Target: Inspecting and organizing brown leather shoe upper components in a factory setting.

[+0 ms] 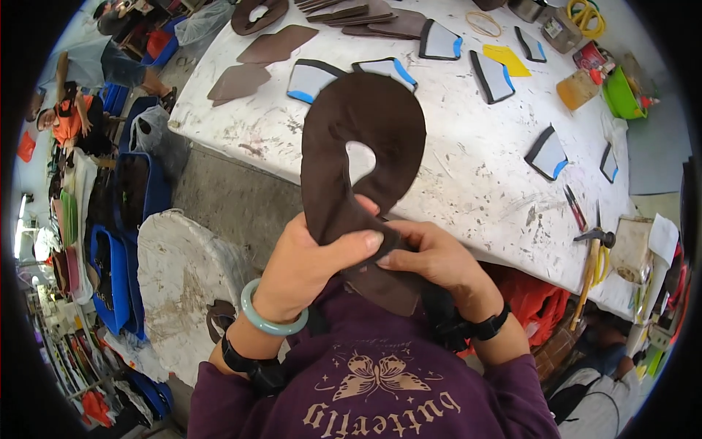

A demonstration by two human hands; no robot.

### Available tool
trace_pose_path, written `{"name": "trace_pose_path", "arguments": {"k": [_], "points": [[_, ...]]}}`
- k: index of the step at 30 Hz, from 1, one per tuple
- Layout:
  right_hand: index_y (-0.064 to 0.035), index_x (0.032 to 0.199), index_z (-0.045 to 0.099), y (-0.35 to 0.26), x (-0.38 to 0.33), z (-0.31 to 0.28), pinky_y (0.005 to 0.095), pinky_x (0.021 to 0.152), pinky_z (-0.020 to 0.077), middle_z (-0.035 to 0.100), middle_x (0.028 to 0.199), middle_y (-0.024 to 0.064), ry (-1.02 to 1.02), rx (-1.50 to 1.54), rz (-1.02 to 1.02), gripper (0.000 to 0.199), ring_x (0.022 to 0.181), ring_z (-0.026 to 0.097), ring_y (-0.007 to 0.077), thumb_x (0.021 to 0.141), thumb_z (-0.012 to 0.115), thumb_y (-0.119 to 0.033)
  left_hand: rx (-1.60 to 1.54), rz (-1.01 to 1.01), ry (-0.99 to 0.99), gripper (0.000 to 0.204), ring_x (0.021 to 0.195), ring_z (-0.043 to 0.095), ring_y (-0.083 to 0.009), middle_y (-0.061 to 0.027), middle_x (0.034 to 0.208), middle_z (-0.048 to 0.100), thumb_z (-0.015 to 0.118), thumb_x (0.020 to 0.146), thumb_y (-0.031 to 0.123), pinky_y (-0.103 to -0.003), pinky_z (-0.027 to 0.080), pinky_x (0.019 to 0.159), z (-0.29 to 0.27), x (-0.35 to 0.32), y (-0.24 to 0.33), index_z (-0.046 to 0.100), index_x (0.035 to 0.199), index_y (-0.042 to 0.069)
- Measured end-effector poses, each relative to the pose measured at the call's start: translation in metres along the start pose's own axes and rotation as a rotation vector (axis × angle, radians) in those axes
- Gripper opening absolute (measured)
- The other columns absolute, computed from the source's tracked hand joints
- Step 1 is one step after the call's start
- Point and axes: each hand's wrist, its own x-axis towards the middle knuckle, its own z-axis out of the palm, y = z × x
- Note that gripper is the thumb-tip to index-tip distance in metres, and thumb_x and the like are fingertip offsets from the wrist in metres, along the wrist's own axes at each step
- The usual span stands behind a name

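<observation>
Bare table ahead; cut pieces crowd its far edge.

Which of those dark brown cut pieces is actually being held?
The big horseshoe-shaped brown piece, pinched by the left hand and right hand; the other brown pieces lie flat on the table.

Dark brown suede piece; white, scuffed table; pale green bangle; black wristbands; purple sweater with a beige butterfly print; grey panels edged black and blue; yellow sheet; green bowl.

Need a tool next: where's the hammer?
Head view, right side: the hammer lies at the table's near edge, beside the yellow scissors.
</observation>
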Motion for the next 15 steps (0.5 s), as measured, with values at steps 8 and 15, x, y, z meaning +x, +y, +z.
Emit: {"name": "trace_pose_path", "arguments": {"k": [8,15], "points": [[-0.0023,0.1,0.057,0.004,-0.068,-0.04,0.0216,0.068,0.0444,0.063,0.083,0.0016,0.329,-0.128,-0.025,0.024,0.077,0.056,0.0063,0.081,0.07,-0.011,0.247,0.015,-0.046,0.026,0.076,0.056,-0.0059,-0.0019,0.09,0.063,0.065,0.083,0.007,-0.021,0.046,0.066,0.025,0.056,-0.025,0.059,0.108,0.002],[-0.0025,0.096,0.059,-0.001,-0.069,-0.05,0.0216,0.07,0.045,0.062,0.083,0.0003,0.316,-0.139,-0.157,0.018,0.077,0.056,0.0059,0.083,0.068,-0.011,0.283,-0.005,-0.071,0.027,0.078,0.058,-0.0067,-0.003,0.091,0.063,0.066,0.083,0.007,-0.022,0.048,0.067,0.04,0.056,-0.034,0.058,0.108,0.0]]}}
